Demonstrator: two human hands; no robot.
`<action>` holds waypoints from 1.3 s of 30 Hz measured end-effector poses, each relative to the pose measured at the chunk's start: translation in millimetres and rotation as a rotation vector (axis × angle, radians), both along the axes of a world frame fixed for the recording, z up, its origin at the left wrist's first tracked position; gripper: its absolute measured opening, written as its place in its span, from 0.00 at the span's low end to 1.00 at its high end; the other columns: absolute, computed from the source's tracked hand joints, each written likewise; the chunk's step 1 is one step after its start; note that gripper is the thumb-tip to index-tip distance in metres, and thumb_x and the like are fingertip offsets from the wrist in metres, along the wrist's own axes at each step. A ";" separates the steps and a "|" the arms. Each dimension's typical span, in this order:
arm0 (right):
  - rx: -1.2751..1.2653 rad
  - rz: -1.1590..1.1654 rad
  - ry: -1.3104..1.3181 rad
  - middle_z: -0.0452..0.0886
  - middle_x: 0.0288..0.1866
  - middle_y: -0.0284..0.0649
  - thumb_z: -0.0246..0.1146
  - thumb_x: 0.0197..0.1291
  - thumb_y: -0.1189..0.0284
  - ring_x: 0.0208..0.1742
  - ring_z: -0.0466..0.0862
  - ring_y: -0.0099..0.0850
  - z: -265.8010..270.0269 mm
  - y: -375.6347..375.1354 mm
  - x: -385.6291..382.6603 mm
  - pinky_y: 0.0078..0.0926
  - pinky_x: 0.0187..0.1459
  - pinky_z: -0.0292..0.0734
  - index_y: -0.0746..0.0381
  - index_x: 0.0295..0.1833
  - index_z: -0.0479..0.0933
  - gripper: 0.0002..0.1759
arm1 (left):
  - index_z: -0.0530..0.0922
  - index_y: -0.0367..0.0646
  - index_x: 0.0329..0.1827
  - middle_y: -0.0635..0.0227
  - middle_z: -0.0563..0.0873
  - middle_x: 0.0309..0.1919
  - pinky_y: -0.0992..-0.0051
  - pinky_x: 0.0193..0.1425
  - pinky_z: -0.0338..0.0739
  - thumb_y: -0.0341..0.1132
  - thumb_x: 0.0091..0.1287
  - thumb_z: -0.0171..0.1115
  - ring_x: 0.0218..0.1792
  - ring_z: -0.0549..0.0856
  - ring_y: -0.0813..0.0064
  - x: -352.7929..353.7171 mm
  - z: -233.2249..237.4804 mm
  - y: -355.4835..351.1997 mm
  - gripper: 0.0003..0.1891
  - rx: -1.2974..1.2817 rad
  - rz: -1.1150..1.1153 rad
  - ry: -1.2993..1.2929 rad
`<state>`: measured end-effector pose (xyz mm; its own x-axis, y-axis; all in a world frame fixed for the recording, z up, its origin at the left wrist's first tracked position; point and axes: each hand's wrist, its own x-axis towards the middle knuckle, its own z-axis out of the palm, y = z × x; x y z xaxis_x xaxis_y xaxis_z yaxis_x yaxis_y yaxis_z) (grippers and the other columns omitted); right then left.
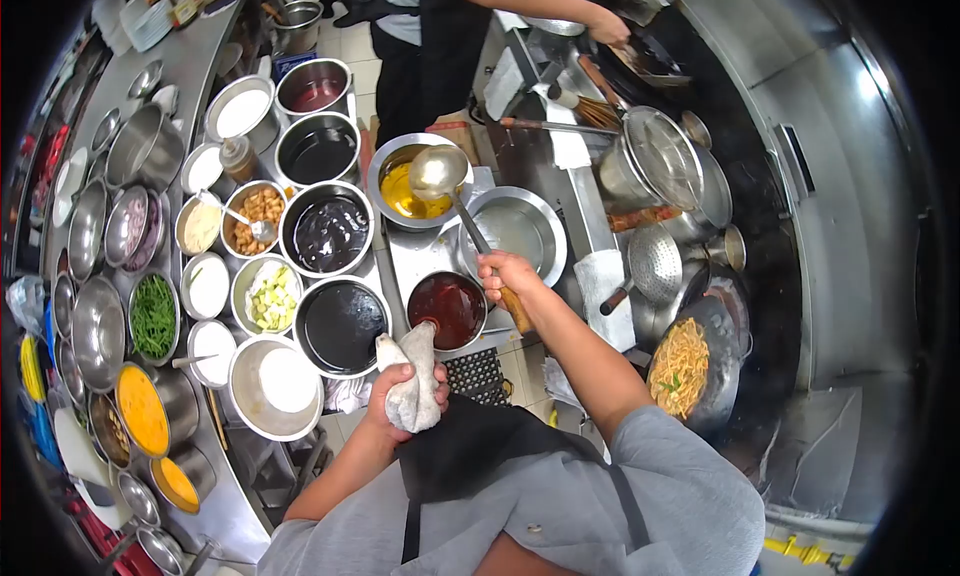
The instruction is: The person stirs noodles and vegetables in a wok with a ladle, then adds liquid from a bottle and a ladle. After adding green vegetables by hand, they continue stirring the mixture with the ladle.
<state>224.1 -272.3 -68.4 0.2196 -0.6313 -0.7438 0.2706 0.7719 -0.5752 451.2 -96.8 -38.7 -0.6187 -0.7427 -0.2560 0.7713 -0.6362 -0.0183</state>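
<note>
My right hand [508, 278] is closed around the wooden-ended handle of a ladle [438, 172]. The ladle's metal bowl is over a pot of yellow oil [405, 198]. Bunched in my left hand [392, 401] is a greyish-white cloth [412, 388], its upper end right at the rim of a small pot of dark red sauce [447, 311]. A wide metal bowl of clear liquid [508, 234] stands between the oil pot and my right hand.
Pots of dark sauce [330, 231] and containers of diced food [272, 298] crowd the left counter. At right are a wok of noodles [680, 371], a perforated skimmer [655, 261] and a strainer [662, 156] on a pot. Another person's hand [608, 28] works at the far stove.
</note>
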 end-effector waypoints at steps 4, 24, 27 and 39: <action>0.078 -0.091 -0.370 0.67 0.23 0.28 0.53 0.64 0.72 0.13 0.62 0.15 43.8 34.8 -37.8 0.16 0.11 0.57 0.59 0.50 0.68 0.10 | 0.69 0.38 0.56 0.60 0.80 0.42 0.61 0.47 0.78 0.49 0.58 0.63 0.41 0.80 0.63 -16.3 -5.0 -5.5 0.29 0.012 -0.048 0.049; -0.245 -0.826 0.218 0.66 0.20 0.31 0.57 0.61 0.76 0.09 0.64 0.18 226.2 454.9 -304.6 0.18 0.09 0.57 0.62 0.66 0.64 0.26 | 0.75 0.39 0.46 0.57 0.82 0.38 0.57 0.49 0.79 0.39 0.56 0.49 0.39 0.83 0.58 -337.6 8.9 67.7 0.18 -0.018 -1.036 -0.552; -0.306 -0.961 0.135 0.65 0.20 0.31 0.56 0.62 0.75 0.10 0.64 0.18 193.6 474.6 -342.3 0.19 0.09 0.58 0.62 0.66 0.64 0.25 | 0.75 0.39 0.47 0.57 0.82 0.40 0.57 0.51 0.78 0.38 0.56 0.48 0.41 0.83 0.58 -375.7 11.1 86.0 0.19 0.016 -1.053 -0.500; -0.160 -0.942 0.972 0.74 0.23 0.32 0.61 0.57 0.76 0.17 0.70 0.19 116.1 432.8 -416.7 0.23 0.19 0.66 0.64 0.61 0.70 0.24 | 0.74 0.40 0.42 0.63 0.83 0.30 0.63 0.30 0.82 0.37 0.72 0.42 0.29 0.84 0.67 -574.5 -10.6 56.9 0.13 -0.339 -1.181 -0.665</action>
<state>-192.6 160.5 47.7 -0.9041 -0.3429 -0.2551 0.0912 0.4285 -0.8989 -123.3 -39.9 -49.3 -0.7501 0.0421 -0.6600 -0.4140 -0.8082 0.4189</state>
